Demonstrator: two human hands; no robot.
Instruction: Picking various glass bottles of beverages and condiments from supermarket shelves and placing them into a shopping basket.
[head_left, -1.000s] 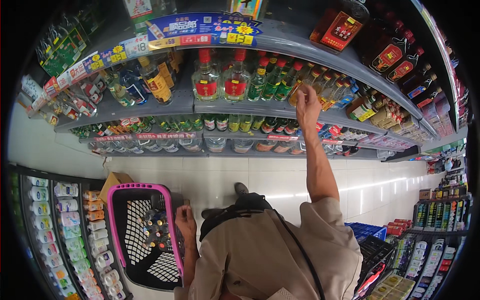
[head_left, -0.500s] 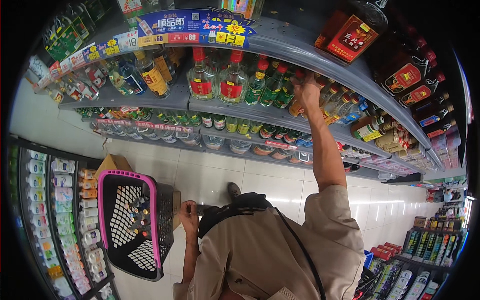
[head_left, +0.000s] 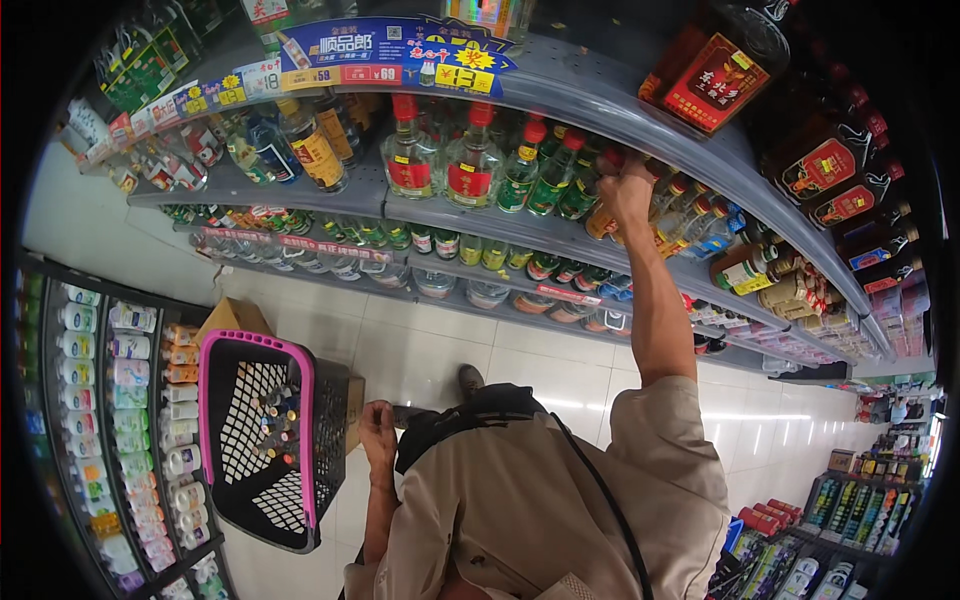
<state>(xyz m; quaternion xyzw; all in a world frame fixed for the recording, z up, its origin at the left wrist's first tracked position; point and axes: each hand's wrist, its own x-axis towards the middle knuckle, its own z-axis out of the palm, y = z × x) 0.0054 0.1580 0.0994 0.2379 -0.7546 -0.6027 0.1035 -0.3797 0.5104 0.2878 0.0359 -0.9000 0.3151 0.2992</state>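
My right hand (head_left: 628,192) reaches into the middle shelf, closed round the top of a bottle (head_left: 600,222) with an orange-yellow label; the fingertips are partly hidden among the bottle necks. Left of it stand green glass bottles (head_left: 552,182) with red caps, then clear, wide bottles (head_left: 474,165) with red caps and red labels. To its right are small bottles (head_left: 672,225) with yellow and blue labels. My left hand (head_left: 377,428) hangs by my waist, its fingers curled in and nothing visible in them. Beside it stands a black basket (head_left: 258,347) with a pink rim, holding several small capped bottles (head_left: 278,420).
An upper shelf (head_left: 570,88) carries price tags and a large dark, red-labelled bottle (head_left: 712,80) above my right arm. Lower shelves hold more bottles. A cardboard box (head_left: 235,316) sits behind the basket. Shelves of white bottles (head_left: 130,345) line the left; another rack (head_left: 865,520) stands at right.
My right hand stays at the same bottles, its fingers now drawn closer round the bottle top. The view has shifted slightly. My left hand and the basket have hardly moved.
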